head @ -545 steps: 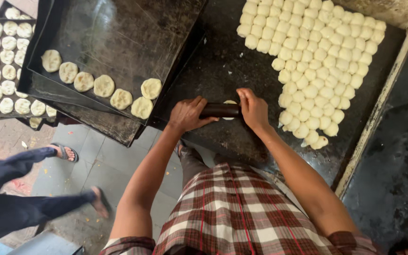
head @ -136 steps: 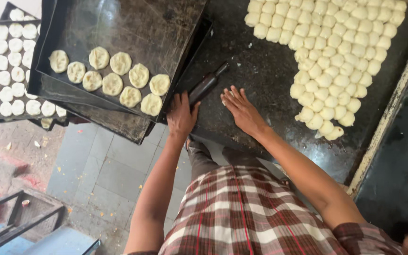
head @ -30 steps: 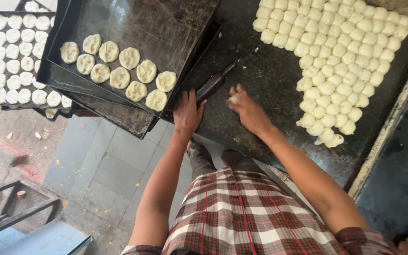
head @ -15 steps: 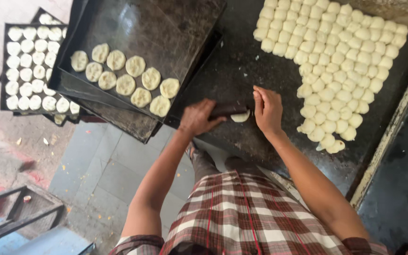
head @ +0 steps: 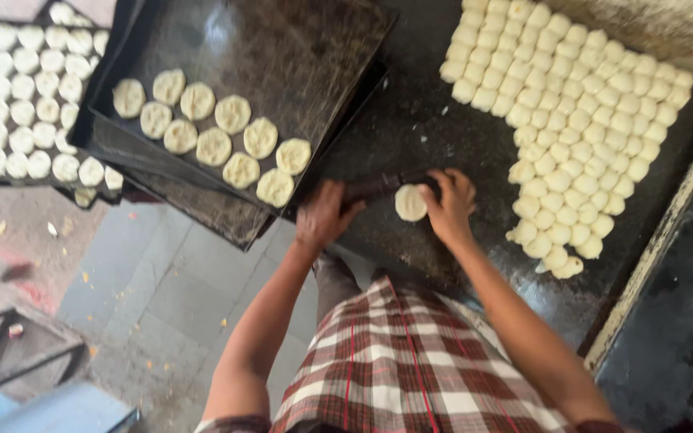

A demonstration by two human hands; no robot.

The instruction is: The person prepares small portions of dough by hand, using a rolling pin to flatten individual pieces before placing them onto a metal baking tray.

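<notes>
Dark rolling pin under both hands – apparently flattening dough disc.

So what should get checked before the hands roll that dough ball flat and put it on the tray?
1. Both hands on the rolling pin: ok; left hand and right hand sit at its two ends.
2. Dough piece under the pin: ok, it lies on the dark table by the right hand.
3. Flat enough already: cannot tell, the picture is blurred.
4. Room on the near tray: ok, the flattened rounds fill only its lower part.
5. More dough balls in reach: ok, a big batch lies right of the hands.
</notes>
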